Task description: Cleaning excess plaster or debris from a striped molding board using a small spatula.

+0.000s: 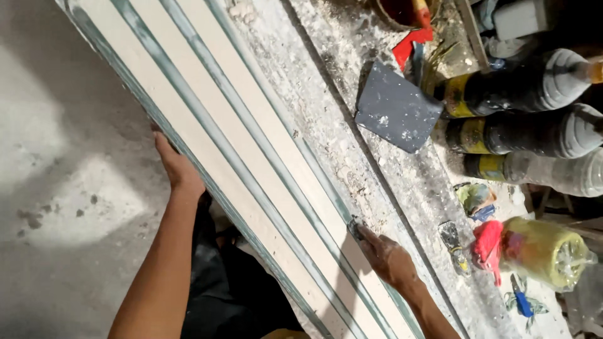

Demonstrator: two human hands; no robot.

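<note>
Diagonally across the frame lies a long striped moulding (251, 157) on the dusty bench (377, 157), left hand (179, 169) curling fingers around its lower-left edge, right hand (386, 254) pinching a small scraper (355, 227) to an unfinished groove.

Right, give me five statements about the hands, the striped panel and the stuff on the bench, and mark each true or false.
1. The left hand grips the outer edge of the long striped panel. True.
2. The right hand hangs in the air, clear of the panel. False: it rests on the panel's near edge, fingertips pressing something small and dark.
3. A grey square plate lies on the dusty bench beside the panel. True.
4. The dark bottles stand upright. False: they lie on their sides.
5. The panel is plain white all over. False: pale bands alternate with grey-green stripes along its length.
</note>
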